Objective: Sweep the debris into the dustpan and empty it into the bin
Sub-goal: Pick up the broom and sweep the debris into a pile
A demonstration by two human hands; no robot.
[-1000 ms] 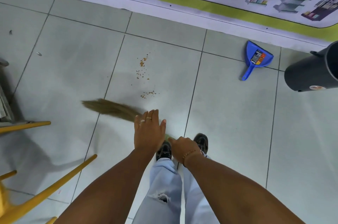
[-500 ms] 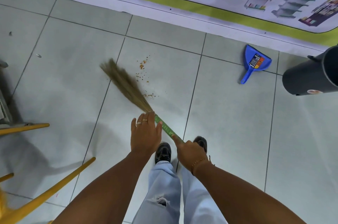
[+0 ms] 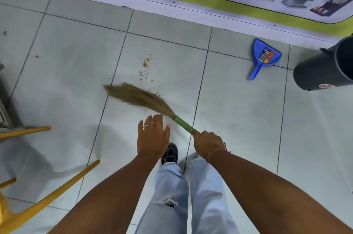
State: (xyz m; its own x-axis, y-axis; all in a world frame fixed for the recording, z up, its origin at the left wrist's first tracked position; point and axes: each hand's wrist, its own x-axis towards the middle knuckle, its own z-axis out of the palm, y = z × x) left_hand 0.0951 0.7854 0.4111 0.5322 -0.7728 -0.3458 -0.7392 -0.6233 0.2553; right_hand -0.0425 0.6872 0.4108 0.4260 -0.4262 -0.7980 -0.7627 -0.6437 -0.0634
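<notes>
A small scatter of orange-brown debris point(image 3: 145, 65) lies on the grey tiled floor ahead of me. My right hand point(image 3: 207, 141) grips the green handle of a grass broom point(image 3: 137, 96), whose blurred bristles lie low and point left, just below the debris. My left hand point(image 3: 152, 136) hovers flat and open, with spread fingers, beside the handle and holds nothing. A blue dustpan point(image 3: 264, 56) lies on the floor to the right, handle toward me. The dark bin point(image 3: 324, 69) stands at the right edge.
A printed banner point(image 3: 191, 0) covers the wall base at the far side. Yellow furniture legs point(image 3: 49, 193) reach in from the lower left, with a grey metal frame point(image 3: 5, 117) behind them. Two small specks point(image 3: 36, 55) lie on the tiles at far left. My legs and a black shoe point(image 3: 170, 152) are below.
The broom swung from low left up toward the debris, then back down to the left. The right hand moved right and up. The left hand stayed open, and the debris barely shifted.
</notes>
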